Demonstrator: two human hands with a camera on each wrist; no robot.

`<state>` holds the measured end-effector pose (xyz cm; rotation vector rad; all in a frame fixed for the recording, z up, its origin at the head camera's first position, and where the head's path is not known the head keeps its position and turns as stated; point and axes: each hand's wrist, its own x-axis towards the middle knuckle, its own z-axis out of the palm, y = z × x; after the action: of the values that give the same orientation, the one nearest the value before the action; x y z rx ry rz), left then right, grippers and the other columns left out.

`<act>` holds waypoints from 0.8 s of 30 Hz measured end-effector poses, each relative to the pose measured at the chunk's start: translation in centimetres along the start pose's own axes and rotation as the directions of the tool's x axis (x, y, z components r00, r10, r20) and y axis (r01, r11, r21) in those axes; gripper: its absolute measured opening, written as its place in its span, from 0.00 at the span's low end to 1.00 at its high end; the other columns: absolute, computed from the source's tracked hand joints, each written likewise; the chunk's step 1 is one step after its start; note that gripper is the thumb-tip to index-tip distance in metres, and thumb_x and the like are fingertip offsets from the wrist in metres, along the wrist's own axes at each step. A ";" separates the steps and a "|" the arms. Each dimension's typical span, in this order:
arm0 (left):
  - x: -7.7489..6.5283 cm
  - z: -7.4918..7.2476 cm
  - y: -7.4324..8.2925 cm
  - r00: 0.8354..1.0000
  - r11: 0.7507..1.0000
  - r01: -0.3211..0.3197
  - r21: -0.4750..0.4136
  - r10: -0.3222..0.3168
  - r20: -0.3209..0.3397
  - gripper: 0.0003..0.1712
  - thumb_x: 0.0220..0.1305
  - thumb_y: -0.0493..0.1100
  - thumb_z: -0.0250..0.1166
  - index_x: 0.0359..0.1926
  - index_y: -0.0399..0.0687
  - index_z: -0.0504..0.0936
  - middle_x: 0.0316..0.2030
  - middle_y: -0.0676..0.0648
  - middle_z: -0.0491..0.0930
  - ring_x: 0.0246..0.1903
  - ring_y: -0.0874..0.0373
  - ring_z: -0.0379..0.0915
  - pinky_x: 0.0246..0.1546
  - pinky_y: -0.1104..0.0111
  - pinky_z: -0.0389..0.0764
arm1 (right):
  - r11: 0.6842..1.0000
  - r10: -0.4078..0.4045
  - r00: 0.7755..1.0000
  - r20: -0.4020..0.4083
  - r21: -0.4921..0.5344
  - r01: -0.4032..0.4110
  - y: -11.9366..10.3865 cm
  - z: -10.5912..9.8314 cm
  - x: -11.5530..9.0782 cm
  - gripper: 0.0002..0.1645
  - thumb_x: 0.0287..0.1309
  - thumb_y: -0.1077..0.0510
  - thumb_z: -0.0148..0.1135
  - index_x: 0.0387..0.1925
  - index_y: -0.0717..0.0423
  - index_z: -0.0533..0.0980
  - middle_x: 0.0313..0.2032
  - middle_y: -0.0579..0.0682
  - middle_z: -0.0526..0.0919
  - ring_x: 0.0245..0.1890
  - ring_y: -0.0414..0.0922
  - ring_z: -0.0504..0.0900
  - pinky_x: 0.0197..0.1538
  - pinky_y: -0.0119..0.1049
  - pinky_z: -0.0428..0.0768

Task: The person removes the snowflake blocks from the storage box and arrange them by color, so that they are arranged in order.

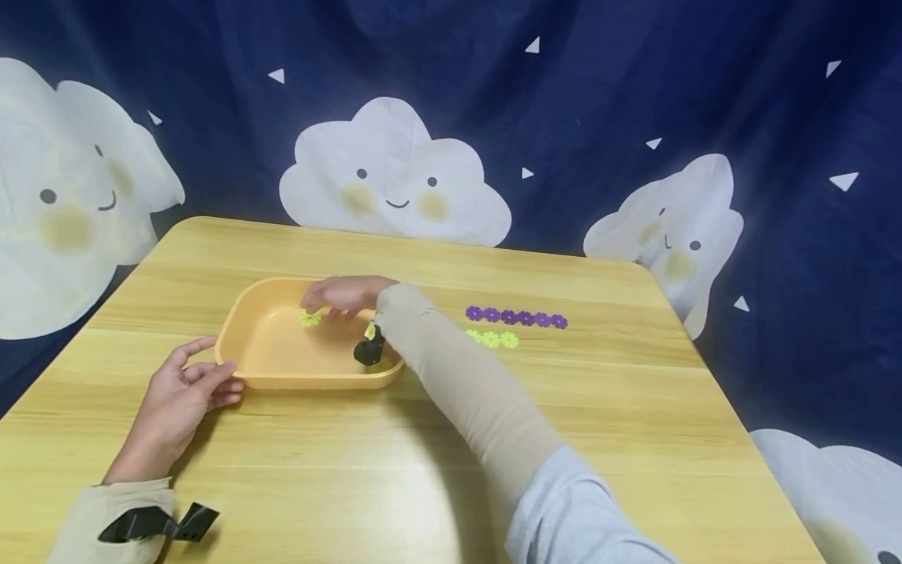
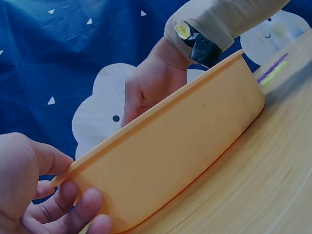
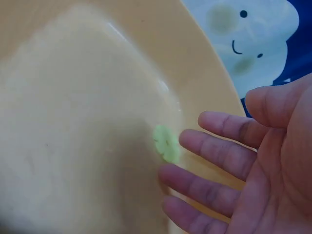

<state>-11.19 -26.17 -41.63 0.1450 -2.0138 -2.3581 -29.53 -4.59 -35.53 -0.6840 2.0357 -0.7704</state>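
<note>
An orange plastic tray (image 1: 317,382) with raised walls stands on the wooden table. My left hand (image 1: 176,395) grips its near left corner, thumb at the rim and fingers against the outer wall in the left wrist view. Over the far side, my right hand (image 1: 348,293) reaches down inside the tray. One yellow-green flower-shaped piece (image 3: 166,144) lies in the tray by the far wall. The right fingers (image 3: 219,151) are spread and extended, with their tips right beside that piece and nothing pinched between them.
Right of the tray, a row of several purple flower pieces (image 1: 517,316) lies on the table (image 1: 599,439). Nearer than it is a shorter row of yellow-green flower pieces (image 1: 491,339), partly hidden by the right sleeve. A dark blue cloud-print curtain (image 1: 564,102) hangs behind the table.
</note>
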 end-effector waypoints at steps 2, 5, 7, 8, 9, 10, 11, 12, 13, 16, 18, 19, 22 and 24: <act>0.0 0.0 -0.1 1.000 1.000 -0.005 -0.007 0.005 0.001 0.23 0.67 0.35 0.62 0.56 0.57 0.63 0.29 0.50 0.82 0.26 0.58 0.82 0.28 0.71 0.86 | 0.998 -0.005 1.000 0.001 -0.060 0.005 0.0 0.2 0.4 0.27 0.75 0.46 0.42 0.69 0.49 0.63 0.63 0.47 0.69 0.57 0.46 0.73 0.54 0.37 0.77; 0.0 0.0 -0.1 1.000 1.000 -0.009 -0.008 0.009 0.001 0.23 0.67 0.35 0.62 0.56 0.57 0.63 0.29 0.50 0.82 0.26 0.58 0.82 0.28 0.72 0.86 | 0.991 -0.017 1.000 -0.005 -0.134 0.017 0.2 0.5 0.9 0.28 0.76 0.43 0.39 0.70 0.49 0.61 0.59 0.48 0.71 0.53 0.44 0.74 0.48 0.35 0.79; 0.0 0.0 0.0 1.000 1.000 -0.010 -0.006 0.010 0.002 0.23 0.67 0.35 0.62 0.56 0.57 0.63 0.29 0.50 0.82 0.26 0.59 0.82 0.28 0.72 0.86 | 0.986 -0.037 0.999 -0.004 -0.160 0.036 0.5 0.6 1.3 0.28 0.76 0.45 0.39 0.69 0.51 0.61 0.54 0.51 0.74 0.47 0.44 0.75 0.42 0.33 0.79; 0.0 0.0 0.0 1.000 1.000 -0.009 -0.005 0.009 0.003 0.23 0.67 0.35 0.62 0.56 0.57 0.63 0.29 0.50 0.82 0.26 0.59 0.82 0.28 0.72 0.86 | 0.984 -0.050 0.999 -0.002 -0.169 0.049 0.6 0.6 1.4 0.27 0.76 0.46 0.40 0.69 0.53 0.62 0.51 0.53 0.75 0.43 0.44 0.75 0.38 0.32 0.78; 0.0 0.0 0.0 1.000 1.000 -0.008 -0.004 0.008 0.003 0.23 0.67 0.34 0.62 0.56 0.57 0.63 0.29 0.50 0.82 0.26 0.59 0.82 0.28 0.72 0.86 | 0.981 -0.072 0.997 -0.004 -0.182 0.070 0.8 0.6 1.6 0.26 0.76 0.49 0.42 0.68 0.54 0.63 0.50 0.52 0.75 0.41 0.43 0.75 0.38 0.30 0.76; 0.0 0.0 0.0 1.000 1.000 -0.008 -0.004 0.008 0.003 0.23 0.67 0.34 0.62 0.56 0.57 0.63 0.29 0.50 0.82 0.26 0.59 0.82 0.28 0.72 0.86 | 0.979 -0.094 0.996 -0.006 -0.184 0.091 1.0 0.7 1.7 0.24 0.75 0.52 0.44 0.67 0.56 0.64 0.49 0.52 0.76 0.40 0.41 0.74 0.37 0.27 0.75; 0.0 -0.1 0.0 1.000 1.000 -0.008 -0.005 0.008 0.005 0.23 0.67 0.34 0.62 0.56 0.57 0.63 0.29 0.50 0.82 0.26 0.59 0.82 0.28 0.72 0.86 | 0.976 -0.117 0.993 -0.010 -0.187 0.114 1.2 0.7 1.8 0.23 0.73 0.57 0.47 0.66 0.57 0.65 0.49 0.52 0.76 0.40 0.40 0.74 0.38 0.25 0.75; 0.0 -0.1 0.0 1.000 1.000 -0.007 -0.006 0.007 0.006 0.23 0.67 0.34 0.62 0.56 0.57 0.63 0.29 0.50 0.82 0.26 0.59 0.82 0.28 0.72 0.86 | 0.972 -0.147 0.989 -0.013 -0.186 0.142 1.5 0.7 1.8 0.22 0.71 0.61 0.50 0.64 0.59 0.67 0.49 0.52 0.77 0.40 0.40 0.74 0.38 0.24 0.75; 0.0 -0.1 0.0 1.000 1.000 -0.006 -0.007 0.006 0.006 0.23 0.67 0.34 0.62 0.56 0.57 0.63 0.29 0.50 0.82 0.26 0.59 0.82 0.28 0.72 0.86 | 0.969 -0.171 0.985 -0.016 -0.185 0.165 1.6 0.7 1.8 0.23 0.69 0.64 0.53 0.63 0.60 0.68 0.49 0.52 0.77 0.42 0.40 0.74 0.40 0.22 0.75; 0.0 -0.1 0.0 1.000 1.000 -0.004 -0.012 0.004 0.006 0.23 0.67 0.34 0.62 0.56 0.57 0.63 0.30 0.50 0.82 0.26 0.59 0.82 0.28 0.72 0.86 | 0.950 -0.235 0.972 -0.027 -0.218 0.224 2.1 0.7 1.8 0.24 0.61 0.69 0.61 0.59 0.60 0.72 0.52 0.52 0.78 0.51 0.39 0.75 0.49 0.21 0.75; 0.0 -0.1 0.0 1.000 1.000 -0.004 -0.012 0.004 0.004 0.24 0.67 0.34 0.62 0.56 0.57 0.63 0.30 0.50 0.82 0.26 0.59 0.82 0.28 0.72 0.86 | 0.929 -0.268 0.963 -0.024 -0.272 0.252 2.2 0.6 1.8 0.24 0.59 0.69 0.63 0.57 0.60 0.73 0.53 0.52 0.79 0.53 0.41 0.75 0.53 0.21 0.73; 0.0 -0.1 0.0 1.000 1.000 -0.004 -0.010 0.004 0.002 0.24 0.67 0.34 0.62 0.56 0.57 0.63 0.30 0.50 0.82 0.26 0.59 0.82 0.28 0.72 0.86 | 0.917 -0.279 0.960 -0.018 -0.303 0.261 2.2 0.6 1.8 0.24 0.58 0.68 0.64 0.57 0.59 0.73 0.53 0.52 0.79 0.54 0.41 0.74 0.54 0.21 0.72; 0.0 -0.1 0.0 1.000 1.000 -0.005 -0.012 0.005 0.000 0.23 0.67 0.33 0.62 0.56 0.57 0.63 0.30 0.50 0.82 0.26 0.59 0.82 0.28 0.72 0.86 | 0.894 -0.294 0.956 -0.007 -0.355 0.272 2.2 0.6 1.7 0.23 0.56 0.71 0.63 0.55 0.58 0.75 0.52 0.49 0.78 0.53 0.40 0.74 0.54 0.20 0.70; 0.0 -0.1 0.0 1.000 1.000 -0.009 -0.016 0.009 0.000 0.23 0.67 0.33 0.62 0.56 0.57 0.63 0.29 0.50 0.82 0.26 0.59 0.82 0.28 0.72 0.86 | 0.894 -0.294 0.956 -0.003 -0.354 0.274 2.2 0.6 1.7 0.23 0.56 0.71 0.65 0.53 0.58 0.76 0.50 0.49 0.78 0.51 0.39 0.74 0.53 0.20 0.71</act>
<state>-11.16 -26.21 -41.66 0.1349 -1.9909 -2.3688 -30.26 -4.46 -38.25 -1.1977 2.1759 -0.5945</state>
